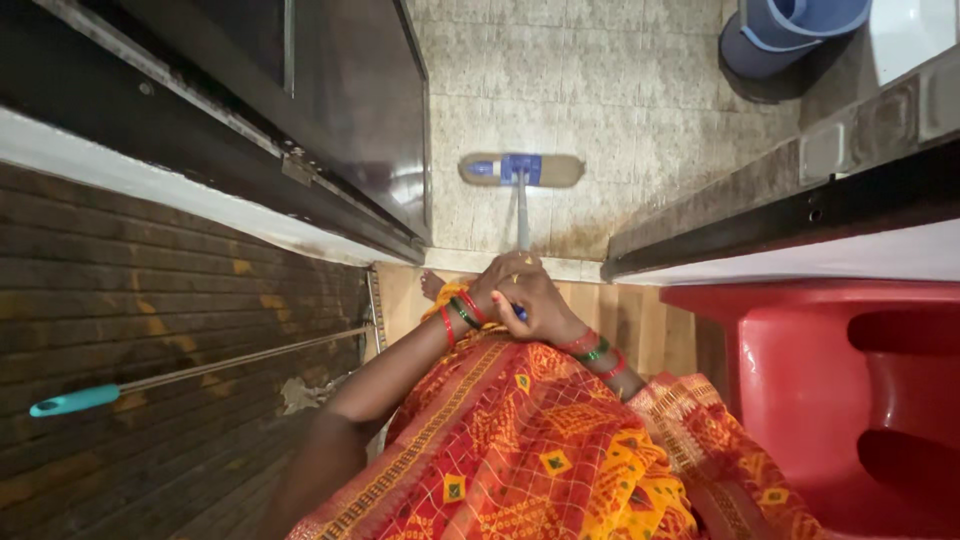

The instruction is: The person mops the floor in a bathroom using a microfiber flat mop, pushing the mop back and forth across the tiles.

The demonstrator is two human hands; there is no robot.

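Tiled floor (620, 100), stained and wet-looking. On it: 1 flat mop head (521, 170) near the doorway, 1 blue bucket (785, 35) at the far right corner.

No packages, labels, signs or screens in view
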